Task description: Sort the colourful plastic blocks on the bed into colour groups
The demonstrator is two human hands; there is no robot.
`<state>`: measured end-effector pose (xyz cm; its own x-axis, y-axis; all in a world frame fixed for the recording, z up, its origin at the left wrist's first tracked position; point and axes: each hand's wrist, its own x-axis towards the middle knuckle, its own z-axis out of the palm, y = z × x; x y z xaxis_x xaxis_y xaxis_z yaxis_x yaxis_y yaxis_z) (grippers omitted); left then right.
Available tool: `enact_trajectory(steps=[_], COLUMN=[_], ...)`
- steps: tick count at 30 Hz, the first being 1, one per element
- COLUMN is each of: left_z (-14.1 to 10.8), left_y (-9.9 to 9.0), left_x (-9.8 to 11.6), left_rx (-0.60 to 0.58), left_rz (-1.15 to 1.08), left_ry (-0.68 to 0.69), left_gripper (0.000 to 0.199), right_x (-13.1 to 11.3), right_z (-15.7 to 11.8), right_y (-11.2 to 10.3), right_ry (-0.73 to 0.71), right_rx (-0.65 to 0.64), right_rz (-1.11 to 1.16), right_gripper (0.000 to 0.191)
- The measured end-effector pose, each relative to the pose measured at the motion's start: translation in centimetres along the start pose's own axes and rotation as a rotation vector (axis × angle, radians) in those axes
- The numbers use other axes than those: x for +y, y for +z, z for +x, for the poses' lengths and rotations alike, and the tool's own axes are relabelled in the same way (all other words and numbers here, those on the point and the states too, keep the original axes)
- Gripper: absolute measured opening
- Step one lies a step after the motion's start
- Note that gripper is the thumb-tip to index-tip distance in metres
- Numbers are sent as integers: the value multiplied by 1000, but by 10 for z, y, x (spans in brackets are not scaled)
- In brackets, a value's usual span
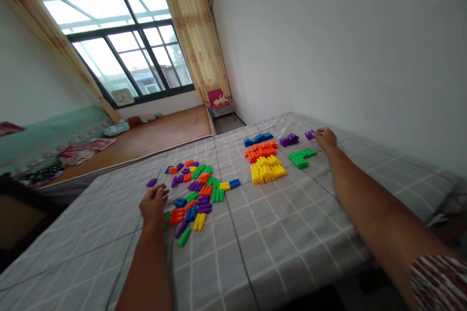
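Note:
My right hand [326, 139] reaches to the far right of the bed, its fingertips pinched on a purple plastic piece [310, 134] made of short joined tubes. Left of it lies a purple group [289, 140], with a green group [301, 158] nearer me. Further left, blue [258, 139], orange [260, 151] and yellow [267, 170] pieces lie in separate heaps. My left hand [154, 202] hovers at the left edge of a mixed-colour spread [193, 194], fingers loosely bent and apart, with nothing visible in them. A lone purple piece [152, 182] lies just beyond it.
A grey checked sheet [262, 233] covers the surface under the pieces. The white wall [328, 48] runs along the right side. Beyond are a wooden platform [175, 129] with cloths, a pink chair [218, 98] holding a soft toy, and a curtained window [127, 43].

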<state>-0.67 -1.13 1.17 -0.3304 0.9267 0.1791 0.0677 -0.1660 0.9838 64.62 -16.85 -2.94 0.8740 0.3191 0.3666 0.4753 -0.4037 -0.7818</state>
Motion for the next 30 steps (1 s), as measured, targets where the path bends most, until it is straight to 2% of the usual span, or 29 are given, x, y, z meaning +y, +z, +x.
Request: enact_trajectory(steps=[2, 6, 8, 12, 18, 23, 26, 30], left_z=[-1, -3, -5, -7, -9, -11, -7, 5], left_y=[1, 4, 5, 5, 6, 6, 4, -1], left_x=[0, 1, 2, 3, 3, 3, 0, -6], left_rx=[-15, -48, -64, -84, -88, -104, -104, -77], left_rz=[21, 62, 80, 99, 87, 85, 106, 183], left_ry=[15, 27, 34, 58, 58, 63, 88, 153], left_gripper=[27, 28, 29, 29, 27, 27, 28, 30], right_x=[3, -1, -3, -2, 3, -2, -2, 8], right_z=[-1, -6, -10, -14, -19, -25, -22, -13], right_y=[4, 14, 17, 14, 5, 6, 3, -5], right_ry=[-17, -172, -225, -234, -300, -332, -287, -131], right_rx=[-36, -88, -98, -127, -247, -222, -173, -106], right_rz=[-42, -179, -261, -393, -352, -323, -276, -194], right_gripper=[25, 19, 21, 27, 29, 34, 36, 31])
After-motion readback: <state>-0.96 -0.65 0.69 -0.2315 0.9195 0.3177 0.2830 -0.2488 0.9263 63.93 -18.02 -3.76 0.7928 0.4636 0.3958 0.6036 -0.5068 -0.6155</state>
